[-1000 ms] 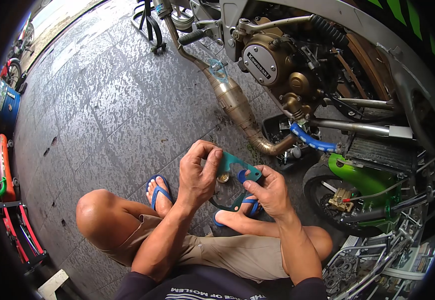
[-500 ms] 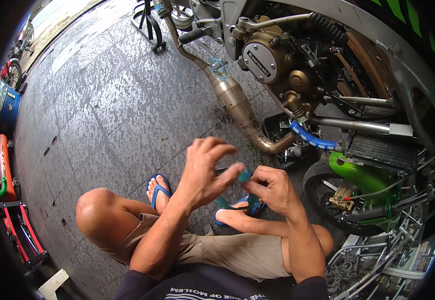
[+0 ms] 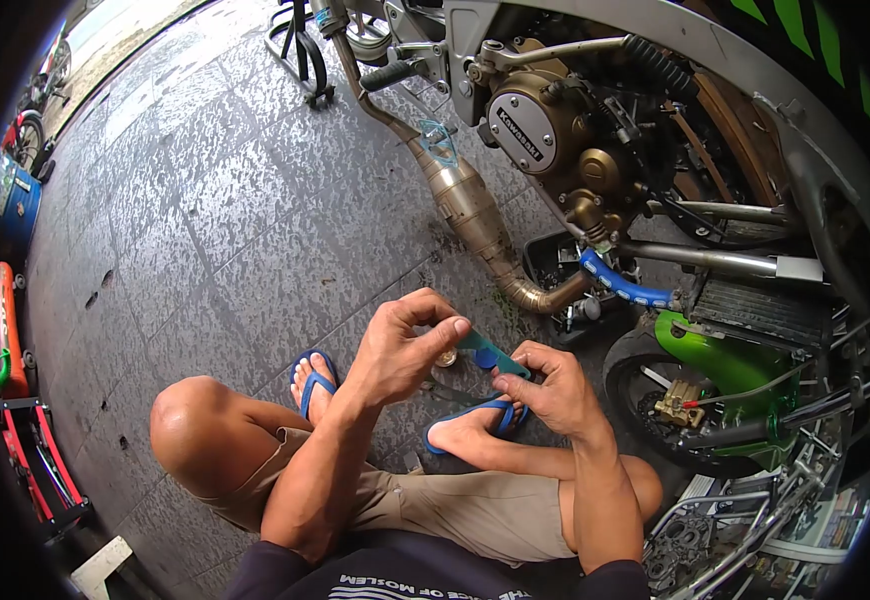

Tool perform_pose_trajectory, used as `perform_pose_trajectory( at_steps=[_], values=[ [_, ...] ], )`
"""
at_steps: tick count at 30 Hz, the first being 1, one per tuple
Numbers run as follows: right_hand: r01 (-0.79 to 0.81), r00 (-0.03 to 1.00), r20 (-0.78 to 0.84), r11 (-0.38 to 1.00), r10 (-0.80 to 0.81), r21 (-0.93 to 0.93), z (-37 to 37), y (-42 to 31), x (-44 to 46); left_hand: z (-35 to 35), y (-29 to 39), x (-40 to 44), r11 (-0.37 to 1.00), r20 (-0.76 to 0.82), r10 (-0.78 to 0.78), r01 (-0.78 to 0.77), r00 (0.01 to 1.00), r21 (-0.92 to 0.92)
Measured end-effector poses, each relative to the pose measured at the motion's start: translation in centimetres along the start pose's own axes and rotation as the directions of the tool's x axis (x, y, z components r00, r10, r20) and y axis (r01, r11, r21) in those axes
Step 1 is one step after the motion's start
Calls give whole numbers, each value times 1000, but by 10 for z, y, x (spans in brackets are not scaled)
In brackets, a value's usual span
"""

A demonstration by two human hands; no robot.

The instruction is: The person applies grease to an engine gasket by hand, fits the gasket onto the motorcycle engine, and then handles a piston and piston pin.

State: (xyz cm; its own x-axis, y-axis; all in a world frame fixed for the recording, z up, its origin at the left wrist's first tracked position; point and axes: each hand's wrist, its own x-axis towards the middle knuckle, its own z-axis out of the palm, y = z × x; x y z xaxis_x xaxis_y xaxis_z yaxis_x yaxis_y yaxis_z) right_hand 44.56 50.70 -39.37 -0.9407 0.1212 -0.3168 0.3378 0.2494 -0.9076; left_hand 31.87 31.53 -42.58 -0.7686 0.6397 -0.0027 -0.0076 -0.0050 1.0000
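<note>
Between my two hands stretches a thin teal strip (image 3: 498, 358), its exact kind unclear. My left hand (image 3: 402, 345) pinches the upper left end between thumb and fingers. The lower right end is gripped by my right hand (image 3: 550, 390), its fingers curled and thumb pressed in. A small blue round patch (image 3: 486, 358) shows against the strip. Close to my left fingertips is a small gold-coloured round thing (image 3: 446, 357), partly hidden. Both hands are above my feet in blue flip-flops (image 3: 503, 415).
A partly stripped motorcycle stands to the right, with a Kawasaki engine cover (image 3: 523, 131), an exhaust pipe (image 3: 470, 205) and a blue hose (image 3: 623, 280). A black tray (image 3: 595, 318) sits beneath. On the left are a red jack (image 3: 5, 320) and a blue drum (image 3: 17, 210).
My left hand has come down from a raised, spread pose and now pinches the strip. The strip has turned and now runs straight between both hands. My right hand has shifted slightly down.
</note>
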Motion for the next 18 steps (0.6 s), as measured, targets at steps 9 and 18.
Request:
perform_pose_trajectory(
  at_steps=[9,18],
  values=[
    [-40,997,-70,999,41,15,-17,-6,-6,-13,-9,0,906,-217,-238,137,947,-400],
    [150,964,-250,955,-84,254,22,0,3,-3,-13,-4,780,-221,-327,130,919,-613]
  ],
)
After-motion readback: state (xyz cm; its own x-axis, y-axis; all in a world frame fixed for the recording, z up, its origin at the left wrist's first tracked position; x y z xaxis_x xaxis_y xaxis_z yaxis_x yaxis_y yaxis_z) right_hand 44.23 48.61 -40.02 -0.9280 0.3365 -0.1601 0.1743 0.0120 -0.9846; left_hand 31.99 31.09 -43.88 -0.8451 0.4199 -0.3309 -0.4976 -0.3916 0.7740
